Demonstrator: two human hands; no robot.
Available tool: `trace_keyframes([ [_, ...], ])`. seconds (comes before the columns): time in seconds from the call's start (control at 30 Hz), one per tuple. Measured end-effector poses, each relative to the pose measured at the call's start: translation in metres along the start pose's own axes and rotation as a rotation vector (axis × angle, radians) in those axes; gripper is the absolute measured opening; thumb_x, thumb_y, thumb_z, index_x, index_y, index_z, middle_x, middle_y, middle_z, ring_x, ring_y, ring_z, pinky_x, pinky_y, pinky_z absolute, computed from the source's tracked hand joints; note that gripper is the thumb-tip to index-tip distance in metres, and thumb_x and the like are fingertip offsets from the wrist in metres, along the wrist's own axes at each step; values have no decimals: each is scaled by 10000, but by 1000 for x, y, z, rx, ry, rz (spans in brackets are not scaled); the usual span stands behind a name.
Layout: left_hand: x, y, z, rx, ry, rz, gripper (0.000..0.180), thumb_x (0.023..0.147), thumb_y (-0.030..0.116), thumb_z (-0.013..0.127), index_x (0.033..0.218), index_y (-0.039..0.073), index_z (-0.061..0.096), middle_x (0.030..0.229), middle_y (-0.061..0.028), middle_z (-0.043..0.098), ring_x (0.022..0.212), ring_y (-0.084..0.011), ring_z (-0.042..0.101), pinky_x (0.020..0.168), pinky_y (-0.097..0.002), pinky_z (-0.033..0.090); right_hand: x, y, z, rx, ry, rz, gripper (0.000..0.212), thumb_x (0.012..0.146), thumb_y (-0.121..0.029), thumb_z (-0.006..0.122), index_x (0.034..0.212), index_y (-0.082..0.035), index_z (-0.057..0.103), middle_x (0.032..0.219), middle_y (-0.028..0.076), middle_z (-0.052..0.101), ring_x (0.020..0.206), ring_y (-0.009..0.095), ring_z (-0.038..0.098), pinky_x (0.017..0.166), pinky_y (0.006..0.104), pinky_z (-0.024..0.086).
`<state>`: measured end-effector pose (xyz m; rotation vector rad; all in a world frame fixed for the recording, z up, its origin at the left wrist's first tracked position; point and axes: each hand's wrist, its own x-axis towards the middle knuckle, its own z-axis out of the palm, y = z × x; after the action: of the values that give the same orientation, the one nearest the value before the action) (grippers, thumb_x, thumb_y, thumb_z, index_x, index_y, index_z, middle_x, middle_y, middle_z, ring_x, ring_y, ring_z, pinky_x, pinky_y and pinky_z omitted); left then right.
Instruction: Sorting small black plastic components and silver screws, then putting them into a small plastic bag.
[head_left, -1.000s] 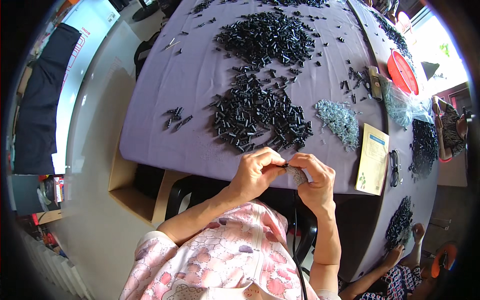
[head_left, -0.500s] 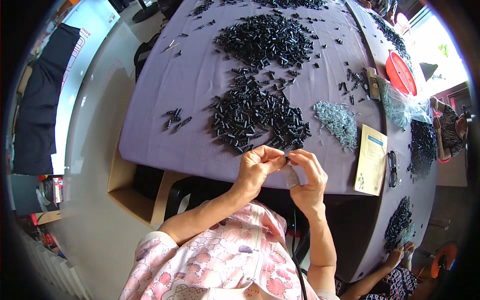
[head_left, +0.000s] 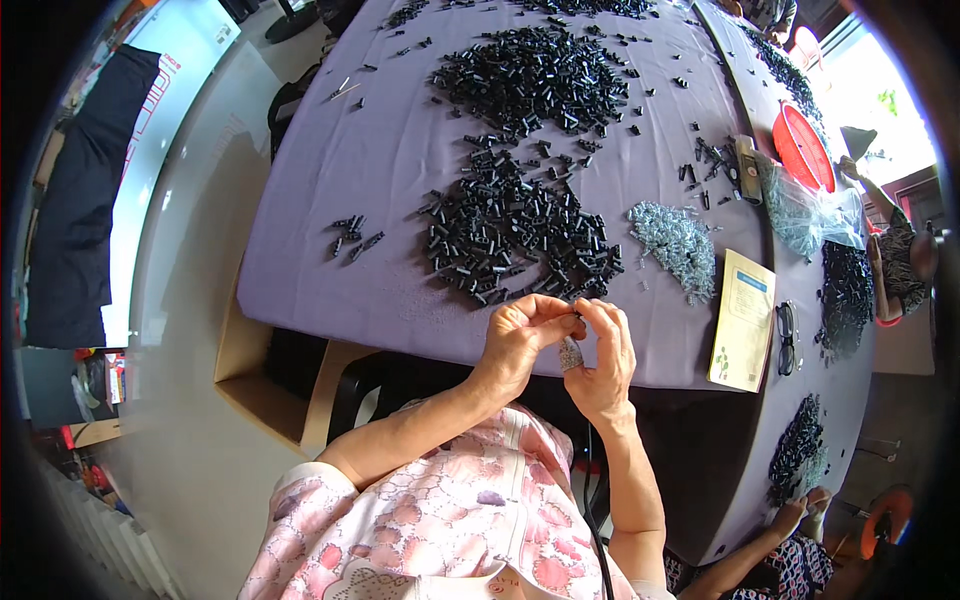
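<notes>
the left hand (head_left: 510, 345) had its grip pinched together on a small black part (head_left: 577, 313); whether the right hand's (head_left: 603, 365) grip was closed, i could not tell.

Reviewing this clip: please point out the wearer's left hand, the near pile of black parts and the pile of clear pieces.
Left hand (head_left: 515, 345): head view, middle of the hand.
Near pile of black parts (head_left: 500, 220): head view, its dense middle.
Pile of clear pieces (head_left: 676, 246): head view, its middle.
</notes>
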<state>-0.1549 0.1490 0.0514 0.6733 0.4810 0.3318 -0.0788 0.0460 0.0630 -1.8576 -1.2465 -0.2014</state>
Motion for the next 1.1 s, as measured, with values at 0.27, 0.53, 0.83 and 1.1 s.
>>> trace_keyframes([
  [0.27,2,-3,-4,-15,29,36,66,827,24,631,884,-9,620,812,-88,669,748,-146,643,740,-259,503,0,6,11,28,-29,128,464,638,74,672,1074,-45,564,1004,128,577,780,257,608,664,322,511],
  [0.53,1,1,-21,66,-116,-190,193,921,205,553,976,36,631,913,-15,646,803,-58,579,711,-217,489,5,7,2,63,-68,101,477,616,74,632,1075,-26,556,1018,135,571,729,252,612,647,330,521],
  [0.83,5,-4,-22,151,-52,-202,200,929,178,535,997,18,634,884,-14,642,795,-81,604,759,-255,501,-3,19,10,26,-88,26,479,562,71,570,1038,20,554,998,171,585,862,334,604,733,376,524],
  [1.1,5,-8,-25,169,-9,-212,194,921,178,557,967,6,636,851,-24,643,782,-88,607,754,-259,503,-10,21,16,-15,-79,-30,480,552,54,543,1031,24,552,980,185,589,879,349,596,760,393,516],
])
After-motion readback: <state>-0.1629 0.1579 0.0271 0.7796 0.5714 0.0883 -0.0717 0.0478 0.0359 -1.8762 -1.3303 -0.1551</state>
